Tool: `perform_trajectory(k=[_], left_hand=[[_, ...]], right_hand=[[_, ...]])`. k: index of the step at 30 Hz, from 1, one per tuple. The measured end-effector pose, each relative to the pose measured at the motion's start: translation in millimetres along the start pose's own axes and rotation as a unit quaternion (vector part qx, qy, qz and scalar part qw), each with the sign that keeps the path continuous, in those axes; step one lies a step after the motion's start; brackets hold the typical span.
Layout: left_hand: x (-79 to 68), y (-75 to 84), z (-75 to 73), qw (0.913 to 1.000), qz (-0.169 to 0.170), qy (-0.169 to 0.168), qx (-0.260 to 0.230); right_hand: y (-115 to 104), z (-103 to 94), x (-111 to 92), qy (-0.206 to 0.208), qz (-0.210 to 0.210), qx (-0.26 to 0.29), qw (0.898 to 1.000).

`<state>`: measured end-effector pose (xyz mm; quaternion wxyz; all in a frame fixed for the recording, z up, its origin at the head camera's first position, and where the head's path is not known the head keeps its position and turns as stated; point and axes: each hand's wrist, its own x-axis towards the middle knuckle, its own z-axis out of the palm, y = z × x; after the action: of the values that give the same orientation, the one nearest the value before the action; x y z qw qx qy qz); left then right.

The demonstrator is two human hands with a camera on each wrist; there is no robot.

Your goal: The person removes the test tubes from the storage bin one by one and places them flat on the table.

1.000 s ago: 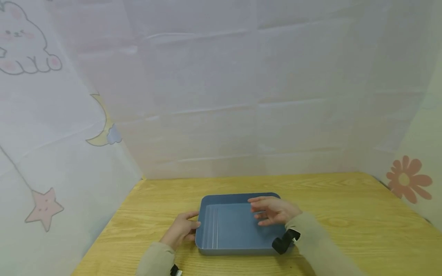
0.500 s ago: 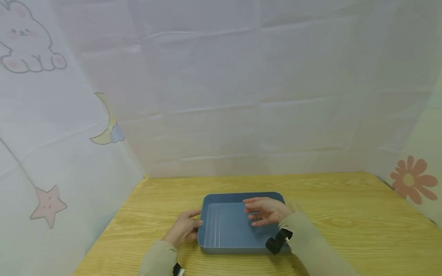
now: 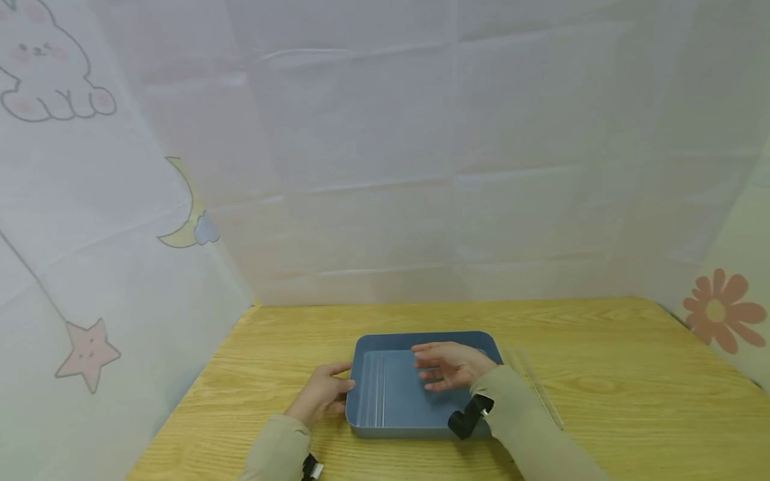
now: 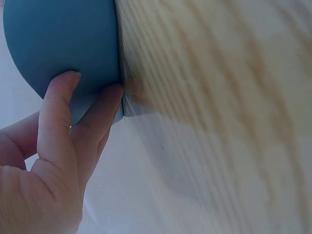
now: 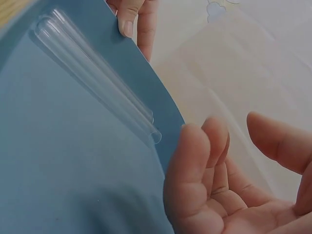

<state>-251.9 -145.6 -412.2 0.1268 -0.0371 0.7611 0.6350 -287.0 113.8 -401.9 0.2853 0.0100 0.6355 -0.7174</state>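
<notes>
A shallow blue tray [image 3: 415,401] lies on the wooden table. Inside it, along the left wall, several clear tubes [image 5: 97,78] lie side by side. My left hand [image 3: 321,394] holds the tray's left side. Its thumb is at the rim, as the right wrist view shows, and fingers [image 4: 58,122] rest against the outer wall in the left wrist view. Over the middle of the tray hovers my right hand [image 3: 448,366]. Its fingers are loosely bent, apart from the thumb, with nothing between them. The right forearm covers the tray's lower right corner.
Clear thin strips or tubes [image 3: 541,391] lie on the table [image 3: 613,374] to the right of the tray, partly behind the right sleeve. A pale printed cloth [image 3: 385,167] hangs behind the table and at both sides.
My right hand has shifted left above the tray, uncovering the clear thin things to the right of it. The left hand stays at the tray's left side. The head view has shifted slightly.
</notes>
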Motion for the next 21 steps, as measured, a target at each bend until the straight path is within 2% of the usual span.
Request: perform_trajectory(k=[12,21], left_hand=[[-2.8,1.7,0.1,0.9999,0.002,-0.013,0.002],[-2.3,2.3,0.5,1.0000,-0.002,-0.008,-0.001]], right_hand=[[-0.1,12.3,6.3,-0.011,0.012,0.028,0.999],[-1.0,22.3,14.1,-0.014,0.027,0.041,0.999]])
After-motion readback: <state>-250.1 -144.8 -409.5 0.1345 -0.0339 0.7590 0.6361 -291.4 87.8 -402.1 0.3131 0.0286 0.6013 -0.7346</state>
